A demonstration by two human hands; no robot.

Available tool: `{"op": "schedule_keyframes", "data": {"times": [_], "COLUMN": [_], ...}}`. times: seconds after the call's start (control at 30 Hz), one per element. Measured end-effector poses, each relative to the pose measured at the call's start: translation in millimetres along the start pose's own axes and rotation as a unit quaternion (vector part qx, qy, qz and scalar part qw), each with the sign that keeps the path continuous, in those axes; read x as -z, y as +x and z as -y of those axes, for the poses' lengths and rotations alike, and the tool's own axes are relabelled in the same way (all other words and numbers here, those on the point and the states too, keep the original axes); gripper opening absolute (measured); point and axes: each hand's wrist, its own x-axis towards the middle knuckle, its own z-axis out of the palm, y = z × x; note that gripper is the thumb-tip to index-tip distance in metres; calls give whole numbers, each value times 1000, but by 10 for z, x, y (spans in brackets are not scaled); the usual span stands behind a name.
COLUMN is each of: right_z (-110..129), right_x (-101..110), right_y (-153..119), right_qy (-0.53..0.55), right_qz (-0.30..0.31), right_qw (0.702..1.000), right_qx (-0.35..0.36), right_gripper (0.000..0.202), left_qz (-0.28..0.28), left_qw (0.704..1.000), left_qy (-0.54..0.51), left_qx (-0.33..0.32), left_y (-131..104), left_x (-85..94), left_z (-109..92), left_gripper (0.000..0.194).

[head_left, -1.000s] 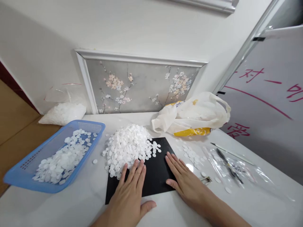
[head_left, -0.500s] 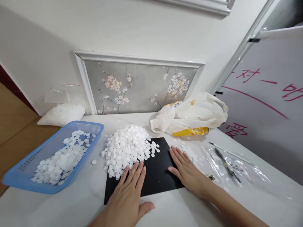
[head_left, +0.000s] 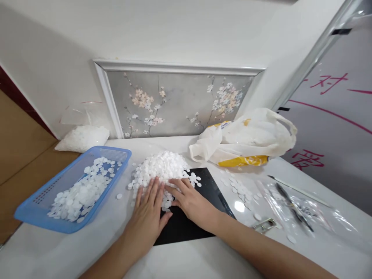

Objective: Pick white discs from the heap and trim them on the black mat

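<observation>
A heap of small white discs (head_left: 162,166) lies over the back left part of a black sheet (head_left: 206,190). My left hand (head_left: 149,221) rests against the front left of the heap, fingers stretched out and pointing away from me. Beside it my right hand (head_left: 188,199) touches the front right of the heap, its fingers apart and slightly bent, with some discs between the two hands. Neither hand grips anything that shows.
A blue basket (head_left: 35,213) with more discs stands at the left, before a clear bag of white pieces (head_left: 84,139). A white and yellow plastic bag (head_left: 247,139) lies at the back right. Scattered discs, a metal clip (head_left: 265,225), tweezers (head_left: 293,207) and clear bags are on the right.
My right hand has moved left from the sheet's right side to the heap. My left hand has moved forward onto the heap's front edge. The view has shifted slightly.
</observation>
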Motion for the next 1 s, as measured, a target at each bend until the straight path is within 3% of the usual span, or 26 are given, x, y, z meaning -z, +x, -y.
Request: {"op": "schedule_keyframes", "data": {"times": [0.1,0.27,0.4,0.53,0.63,0.73,0.83,1.0], "right_z": [10,-3,-50,-126,-147,-132,-134,-221], "right_x": [21,101,183,220,216,219,257,377], "right_y": [-115,-355,-433,-430,-419,-422,-444,-475], "right_qy": [23,154,238,282,302,305,325,333], "right_qz": [5,4,15,38,59,72,95,121], "right_qw": [1000,988,960,921,917,928,924,904], "right_qx": [5,-22,-144,-267,-253,-203,-180,-239], "right_gripper": [31,23,17,23,32,30,17,24], "left_qz": [8,7,14,10,1,19,35,24], "left_qw": [999,994,988,986,989,986,982,983], "left_qy": [-14,-59,-109,-154,-149,-164,-182,-181], "left_qx": [-42,-96,-109,-57,-15,-26,-47,-19], "left_y": [25,24,37,71,94,107,106,80], "left_x": [-23,-54,90,197,179,160,201,289], "left_z": [-58,-180,-217,-161,-108,-93,-101,-101], "left_gripper": [56,49,38,29,30,35,18,9]}}
